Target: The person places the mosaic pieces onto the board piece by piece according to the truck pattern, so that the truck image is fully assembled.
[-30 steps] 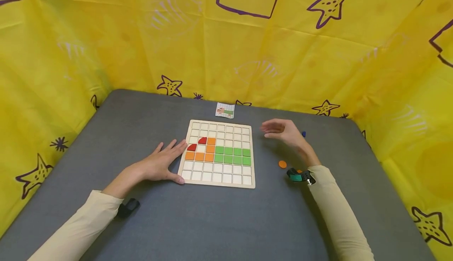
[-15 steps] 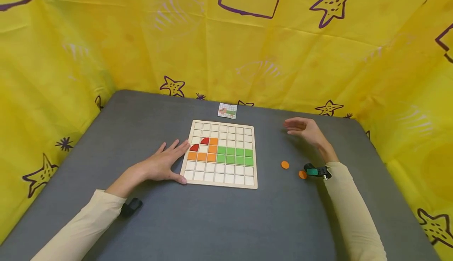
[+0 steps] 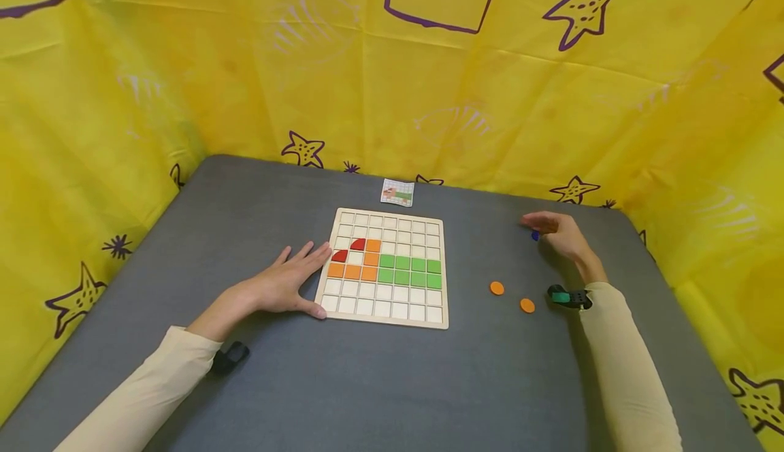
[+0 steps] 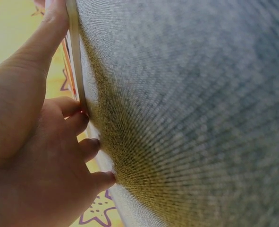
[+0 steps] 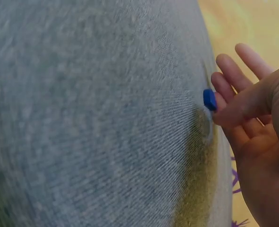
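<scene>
A square wooden grid board [image 3: 382, 310] lies mid-table, with orange and green square tiles and two red quarter-round tiles in its cells. Along its left edge rests my left hand [image 3: 278, 287], fingers spread, thumb at the near corner. The left wrist view shows the left hand [image 4: 49, 156] with fingertips down at the board's edge. To the right of the board, my right hand [image 3: 566, 235] pinches a small blue tile [image 3: 535, 235]. In the right wrist view, the blue tile [image 5: 209, 100] sits at the thumb and index fingertips; the other fingers are extended.
Two orange discs, a nearer disc [image 3: 527, 305] and a farther disc [image 3: 497, 288], lie between the board and the right forearm. Behind the board lies a small pattern card [image 3: 397, 192]. A yellow printed cloth [image 3: 392, 98] surrounds the grey table [image 3: 392, 384].
My right hand has moved right, away from the board, and now pinches the blue tile that lay on the table. The left hand has stayed on the board's edge.
</scene>
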The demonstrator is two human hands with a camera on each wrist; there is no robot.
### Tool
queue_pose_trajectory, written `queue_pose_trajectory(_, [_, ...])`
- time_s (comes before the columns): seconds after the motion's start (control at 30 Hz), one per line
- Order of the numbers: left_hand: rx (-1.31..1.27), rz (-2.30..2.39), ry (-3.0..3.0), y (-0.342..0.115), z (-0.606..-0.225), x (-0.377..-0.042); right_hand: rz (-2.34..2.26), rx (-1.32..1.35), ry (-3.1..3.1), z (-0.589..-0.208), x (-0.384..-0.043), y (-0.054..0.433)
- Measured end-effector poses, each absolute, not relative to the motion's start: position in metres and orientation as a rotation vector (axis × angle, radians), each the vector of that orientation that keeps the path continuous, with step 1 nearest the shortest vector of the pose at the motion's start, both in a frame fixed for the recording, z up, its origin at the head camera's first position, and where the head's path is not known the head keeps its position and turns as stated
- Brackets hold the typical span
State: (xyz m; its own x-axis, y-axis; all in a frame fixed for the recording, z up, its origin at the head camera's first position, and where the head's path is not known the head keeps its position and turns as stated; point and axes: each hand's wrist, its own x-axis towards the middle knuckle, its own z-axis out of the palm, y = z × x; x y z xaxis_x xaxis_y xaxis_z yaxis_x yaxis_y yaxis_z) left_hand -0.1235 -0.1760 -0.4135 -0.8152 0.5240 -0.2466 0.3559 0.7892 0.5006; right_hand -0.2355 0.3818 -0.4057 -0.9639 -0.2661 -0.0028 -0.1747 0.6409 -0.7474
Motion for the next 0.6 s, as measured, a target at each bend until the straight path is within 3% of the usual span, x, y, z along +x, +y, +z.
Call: queue_pose_trajectory(0.6, [0.678,0.641,2.604,-0.176,-0.413,-0.123,-1.26,-0.357,2.786,-0.412,-0.225,0.386])
